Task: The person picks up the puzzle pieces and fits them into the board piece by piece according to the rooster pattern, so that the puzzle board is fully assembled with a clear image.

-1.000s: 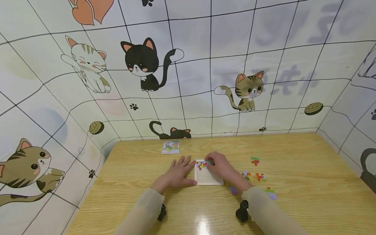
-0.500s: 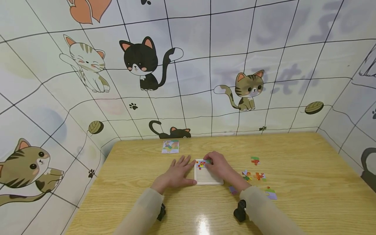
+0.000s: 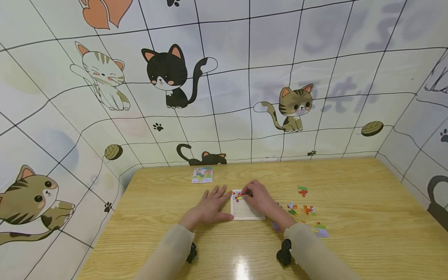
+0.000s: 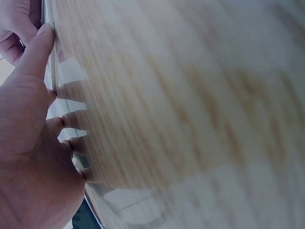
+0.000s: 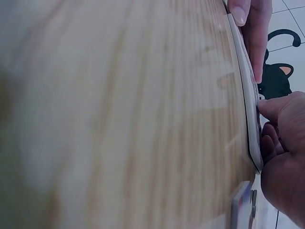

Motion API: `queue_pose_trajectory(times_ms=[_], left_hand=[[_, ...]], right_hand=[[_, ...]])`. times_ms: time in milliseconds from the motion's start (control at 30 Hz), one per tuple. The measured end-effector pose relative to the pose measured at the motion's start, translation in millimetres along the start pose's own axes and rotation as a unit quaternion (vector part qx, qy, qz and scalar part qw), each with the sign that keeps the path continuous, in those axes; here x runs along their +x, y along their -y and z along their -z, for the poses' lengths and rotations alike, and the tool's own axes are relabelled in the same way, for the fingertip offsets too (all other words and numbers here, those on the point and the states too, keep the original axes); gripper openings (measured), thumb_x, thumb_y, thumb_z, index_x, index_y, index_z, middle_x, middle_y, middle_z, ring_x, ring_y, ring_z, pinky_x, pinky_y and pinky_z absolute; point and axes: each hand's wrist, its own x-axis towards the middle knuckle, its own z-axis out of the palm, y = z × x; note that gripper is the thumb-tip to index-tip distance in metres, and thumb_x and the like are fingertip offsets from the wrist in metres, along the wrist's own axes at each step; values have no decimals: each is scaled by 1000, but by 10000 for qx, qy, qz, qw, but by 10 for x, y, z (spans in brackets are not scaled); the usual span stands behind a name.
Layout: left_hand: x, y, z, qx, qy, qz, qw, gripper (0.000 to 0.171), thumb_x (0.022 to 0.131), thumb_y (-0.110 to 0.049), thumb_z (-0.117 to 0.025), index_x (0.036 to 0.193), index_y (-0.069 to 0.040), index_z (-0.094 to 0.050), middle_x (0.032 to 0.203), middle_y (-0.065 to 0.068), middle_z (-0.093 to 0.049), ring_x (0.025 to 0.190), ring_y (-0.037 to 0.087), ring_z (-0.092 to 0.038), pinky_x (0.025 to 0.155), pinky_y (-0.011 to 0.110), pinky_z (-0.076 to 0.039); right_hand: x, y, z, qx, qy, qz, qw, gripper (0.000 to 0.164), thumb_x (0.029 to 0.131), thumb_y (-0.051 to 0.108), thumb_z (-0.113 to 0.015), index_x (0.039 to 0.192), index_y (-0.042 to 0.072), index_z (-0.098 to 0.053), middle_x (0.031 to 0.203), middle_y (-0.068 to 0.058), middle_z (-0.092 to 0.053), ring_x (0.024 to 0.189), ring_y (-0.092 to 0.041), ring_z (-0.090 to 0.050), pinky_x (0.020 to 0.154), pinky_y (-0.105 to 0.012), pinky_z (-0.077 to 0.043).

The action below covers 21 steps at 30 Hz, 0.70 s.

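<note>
A shallow puzzle tray [image 3: 245, 213] lies on the table, with joined colourful puzzle pieces [image 3: 238, 195] in its far left corner. My left hand [image 3: 210, 209] is flat with fingers spread beside the tray, its thumb touching the left rim. Over the tray's far part, my right hand [image 3: 259, 198] has bent fingers and pinches a small puzzle piece at the joined ones; the fingers mostly cover it. In the right wrist view, the right thumb [image 5: 274, 107] reaches over the pale tray rim [image 5: 248, 90]. The left wrist view shows the left palm [image 4: 28, 119] low at the tabletop.
Several loose puzzle pieces lie right of the tray, among them a red-green one [image 3: 303, 191], an orange one [image 3: 308, 210] and a lilac-green one [image 3: 321, 230]. A picture card [image 3: 202, 175] lies at the back left. A cat-print wall cloth [image 3: 231, 97] borders the table.
My right hand has shifted slightly left over the tray, uncovering more of the loose pieces beside its forearm. The left hand keeps its place at the tray's left rim.
</note>
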Motion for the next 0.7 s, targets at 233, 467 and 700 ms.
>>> queue_pose_trajectory(times_ms=[233,467,700], left_hand=[[2,-2,6,0,13,0,10000,86,96,-56,-65,163,-15,-30,170,15,-14,156,40,-8,119,66,-8],[14,-5,5,88,37,24,10000,86,96,-57,-64,163,-15,-30,170,15,-15,155,40,-8,119,66,-9],[4,6,1,104,10,-25,9999,86,96,-55,-65,163,-13,-30,170,16,-16,155,41,-10,118,67,-11]], right_hand=[[-3,-22,-4,-65,-73,-13,10000,5,92,3,-74,95,6,-75,94,-2,-57,81,-16,-53,74,-35,-47],[0,-53,6,-220,-86,223,9995,3,90,6,-78,92,4,-77,93,0,-59,79,-13,-53,71,-31,-47],[-10,-30,15,-273,41,225,9994,4,91,4,-77,94,4,-78,96,-1,-59,82,-14,-56,74,-32,-50]])
